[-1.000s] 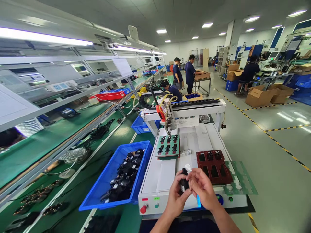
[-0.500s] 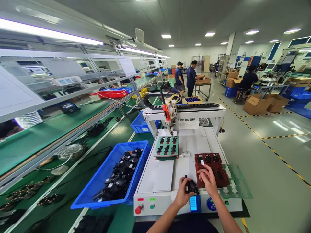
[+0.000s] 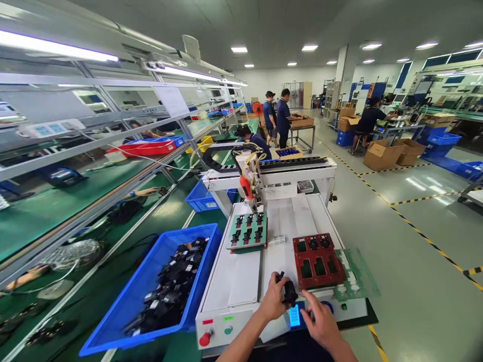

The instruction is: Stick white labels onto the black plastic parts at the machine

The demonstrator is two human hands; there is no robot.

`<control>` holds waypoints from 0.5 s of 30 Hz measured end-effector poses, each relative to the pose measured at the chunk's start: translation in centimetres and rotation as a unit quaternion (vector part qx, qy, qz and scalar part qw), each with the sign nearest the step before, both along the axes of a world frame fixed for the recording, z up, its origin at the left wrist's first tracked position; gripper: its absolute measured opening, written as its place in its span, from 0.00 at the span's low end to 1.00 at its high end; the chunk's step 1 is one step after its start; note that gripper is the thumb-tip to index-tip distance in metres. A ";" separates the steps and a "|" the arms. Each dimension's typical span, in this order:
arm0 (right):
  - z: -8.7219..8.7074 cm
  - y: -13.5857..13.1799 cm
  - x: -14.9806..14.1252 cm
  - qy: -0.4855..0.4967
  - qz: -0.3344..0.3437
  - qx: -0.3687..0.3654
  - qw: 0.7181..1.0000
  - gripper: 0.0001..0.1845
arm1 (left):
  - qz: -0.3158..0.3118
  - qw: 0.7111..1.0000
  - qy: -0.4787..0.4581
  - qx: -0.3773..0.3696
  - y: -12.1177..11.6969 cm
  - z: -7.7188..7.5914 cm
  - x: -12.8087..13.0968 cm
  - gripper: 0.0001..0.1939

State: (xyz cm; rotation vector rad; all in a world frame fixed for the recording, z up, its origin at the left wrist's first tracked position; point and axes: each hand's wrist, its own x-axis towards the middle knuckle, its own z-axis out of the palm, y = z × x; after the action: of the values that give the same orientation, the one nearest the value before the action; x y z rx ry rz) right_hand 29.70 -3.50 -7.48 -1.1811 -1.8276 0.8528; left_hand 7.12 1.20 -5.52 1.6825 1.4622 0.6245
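My left hand [image 3: 274, 297] is closed around a black plastic part [image 3: 290, 293] over the front edge of the white machine. My right hand [image 3: 320, 319] is just right of that part, its index finger stretched toward it and the fingers apart; I see nothing held there. Beyond my hands lies a dark red fixture [image 3: 320, 279] with cut-out pockets, two at the back holding black parts. Farther left, a green fixture plate [image 3: 248, 244] carries several black parts below the machine's head [image 3: 252, 186].
A blue bin [image 3: 94, 322] of black parts stands left of the machine. A clear green sheet [image 3: 362, 271] juts past the right edge. A red button [image 3: 205, 339] and blue-lit display [image 3: 295, 317] are on the front panel. Co-workers [image 3: 284, 113] stand farther back; another's hand [image 3: 147, 192] reaches across the left bench.
My right hand has come down and back from the red fixture to beside the black part. The small white piece near its fingers no longer shows. The whole view has shifted right.
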 end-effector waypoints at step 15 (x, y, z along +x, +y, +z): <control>13.0 3.5 -5.1 0.234 0.122 -0.197 0.944 0.53 | 0.124 0.957 -0.258 0.051 -5.6 9.5 -1.5 0.49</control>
State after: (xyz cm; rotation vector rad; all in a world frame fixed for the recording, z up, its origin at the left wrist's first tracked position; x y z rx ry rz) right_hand 24.61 0.01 5.55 -0.8827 -1.4604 1.5522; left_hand 5.64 -4.43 4.03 1.2786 1.2748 1.1946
